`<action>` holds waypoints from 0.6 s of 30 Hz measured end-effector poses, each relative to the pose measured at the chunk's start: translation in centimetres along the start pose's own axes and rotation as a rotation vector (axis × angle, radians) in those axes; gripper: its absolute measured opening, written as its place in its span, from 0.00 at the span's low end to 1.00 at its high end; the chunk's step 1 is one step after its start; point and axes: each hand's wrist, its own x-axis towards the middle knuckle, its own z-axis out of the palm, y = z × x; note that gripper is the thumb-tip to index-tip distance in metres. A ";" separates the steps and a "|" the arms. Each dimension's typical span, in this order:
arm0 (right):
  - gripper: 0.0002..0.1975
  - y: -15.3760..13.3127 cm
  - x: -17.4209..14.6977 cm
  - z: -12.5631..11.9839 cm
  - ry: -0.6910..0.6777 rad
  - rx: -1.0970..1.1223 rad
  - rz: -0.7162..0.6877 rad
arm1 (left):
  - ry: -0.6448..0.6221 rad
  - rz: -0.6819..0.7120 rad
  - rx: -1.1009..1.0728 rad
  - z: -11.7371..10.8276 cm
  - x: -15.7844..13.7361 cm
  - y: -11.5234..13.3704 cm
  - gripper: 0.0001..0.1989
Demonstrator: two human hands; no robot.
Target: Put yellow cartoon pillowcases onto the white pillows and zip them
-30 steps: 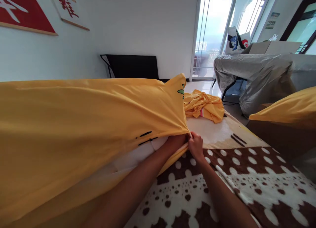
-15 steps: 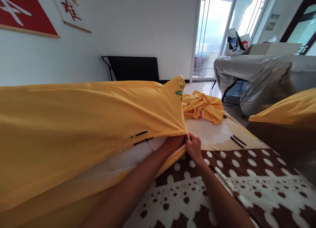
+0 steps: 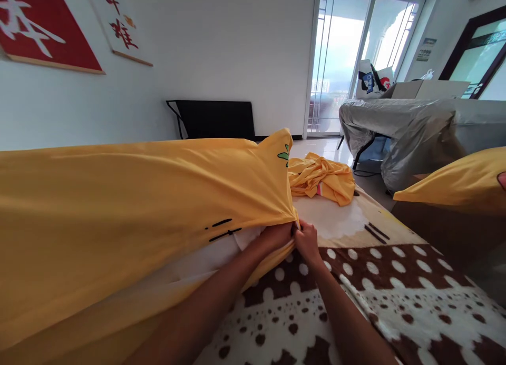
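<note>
A long yellow cover [image 3: 158, 186] with black marks and a green leaf print stretches across the left and middle. Through the open slit along its lower side shows a white inner pad [image 3: 205, 257]. My left hand [image 3: 281, 235] reaches into the slit at its right end, its fingers hidden under the fabric. Right beside it, my right hand [image 3: 307, 241] is closed, pinching the cover's edge at the corner where the slit ends. Whether a zipper lies in that pinch I cannot tell.
Below lies a brown and white patterned blanket [image 3: 379, 280]. A crumpled yellow cloth [image 3: 326, 178] rests on it farther back. Another yellow piece [image 3: 458, 175] is at the right. Behind stand a plastic-covered table [image 3: 399, 117] and a black panel [image 3: 217, 120] against the wall.
The view has tilted slightly, so everything sits a little lower and to the left. Both hands keep their places at the cover's corner.
</note>
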 end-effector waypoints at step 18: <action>0.29 2.3 1.3 -3.3 -0.095 0.213 0.103 | -0.064 -0.144 -0.174 -2.2 -7.3 1.0 0.21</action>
